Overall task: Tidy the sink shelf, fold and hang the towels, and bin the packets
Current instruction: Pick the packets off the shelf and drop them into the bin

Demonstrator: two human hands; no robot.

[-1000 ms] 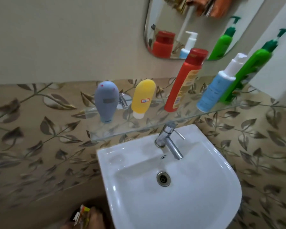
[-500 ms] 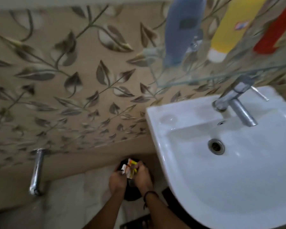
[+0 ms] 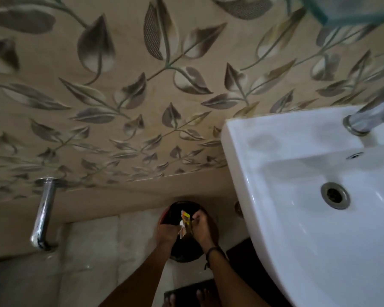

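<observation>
Packets [image 3: 185,223], crumpled yellow, white and orange, pinched between both hands right over the open mouth of a dark bin [image 3: 182,209] on the floor [image 3: 93,251] by the wall base. Left hand [image 3: 167,232] fingers closed on the packets' left side; right hand [image 3: 201,227] fingers closed on their right side, black band on its wrist. Bin has a reddish rim and stands just left of the white sink [image 3: 308,196], lower than it. Sink drain [image 3: 335,195] and tap base [image 3: 359,122] visible at right. Chrome pipe [image 3: 43,209] comes off the leaf-pattern wall tile [image 3: 120,96] at the floor's left side. Glass shelf corner [image 3: 350,9] top right. Toes on a dark mat [image 3: 186,293] at bottom edge.
</observation>
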